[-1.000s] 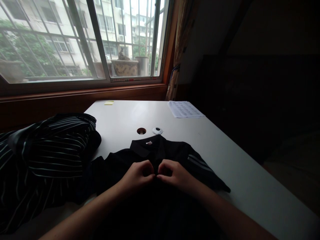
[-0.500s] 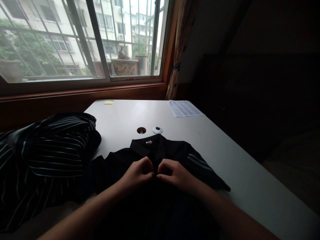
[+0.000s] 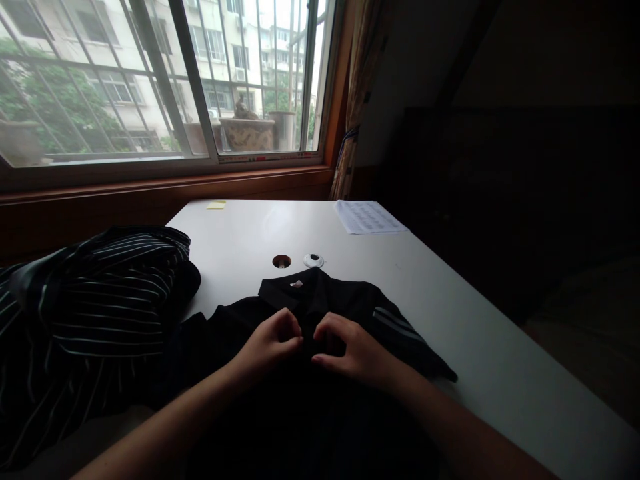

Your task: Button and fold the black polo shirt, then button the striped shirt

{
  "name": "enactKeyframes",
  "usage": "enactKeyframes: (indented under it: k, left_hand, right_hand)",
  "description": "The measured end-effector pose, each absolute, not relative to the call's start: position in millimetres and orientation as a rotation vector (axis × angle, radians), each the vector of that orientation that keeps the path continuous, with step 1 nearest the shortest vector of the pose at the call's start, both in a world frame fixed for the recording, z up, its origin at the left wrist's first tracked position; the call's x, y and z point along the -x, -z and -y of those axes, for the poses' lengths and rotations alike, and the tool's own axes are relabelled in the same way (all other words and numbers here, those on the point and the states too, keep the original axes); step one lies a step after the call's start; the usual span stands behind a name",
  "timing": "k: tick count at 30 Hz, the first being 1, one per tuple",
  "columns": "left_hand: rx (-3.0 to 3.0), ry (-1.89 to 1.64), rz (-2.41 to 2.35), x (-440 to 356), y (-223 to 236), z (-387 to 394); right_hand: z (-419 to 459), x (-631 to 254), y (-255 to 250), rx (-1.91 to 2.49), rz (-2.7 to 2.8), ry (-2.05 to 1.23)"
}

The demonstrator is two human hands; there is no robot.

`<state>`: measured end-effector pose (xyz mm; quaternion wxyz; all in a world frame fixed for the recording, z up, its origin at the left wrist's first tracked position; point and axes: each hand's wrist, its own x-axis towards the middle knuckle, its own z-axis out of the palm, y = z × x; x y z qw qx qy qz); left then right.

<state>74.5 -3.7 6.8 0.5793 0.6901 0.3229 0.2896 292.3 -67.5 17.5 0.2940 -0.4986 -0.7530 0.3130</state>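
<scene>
A black collared shirt lies spread out with its collar away from me, a pale label inside the neck and grey stripes on the right sleeve. My left hand is at the shirt's front just below the collar, thumb and fingers pinched on the dark cloth. Close beside it, my right hand touches the same front with curled fingers, and a gap shows between its thumb and fingertips. Dark fabric hides any small detail between the hands.
A heap of black-and-white striped cloth is on the left. The white table has a round cable hole, a white ring-shaped cover, printed sheets and a yellow sticky note. A barred window is behind.
My right thumb and fingertips have moved apart, and that hand's pinch has loosened. My left hand has shifted slightly left and still pinches the cloth. The shirt lies nearly the same.
</scene>
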Motion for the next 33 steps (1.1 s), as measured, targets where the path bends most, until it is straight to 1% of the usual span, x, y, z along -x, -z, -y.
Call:
enactKeyframes:
  k: [9, 18, 25, 33]
  left_hand:
    - [-1.401, -0.678, -0.643, -72.4, -2.6, 0.7]
    - [-1.338, -0.633, -0.68, -72.1, -7.4, 1.6]
    - [-1.408, -0.625, -0.718, -70.4, -11.0, 3.3]
    - [-1.522, -0.664, -0.696, -71.5, -1.8, 3.4]
  right_hand:
    - [69.7, -289.6, -13.8, 1.236, 1.975, -0.695]
    - [69.6, -290.1, -10.6, 1.152, 2.009, -0.62]
    - [69.7, -289.7, -11.2, 1.146, 2.015, -0.605]
    - [68.9, -288.9, -9.3, 1.16, 2.043, -0.586]
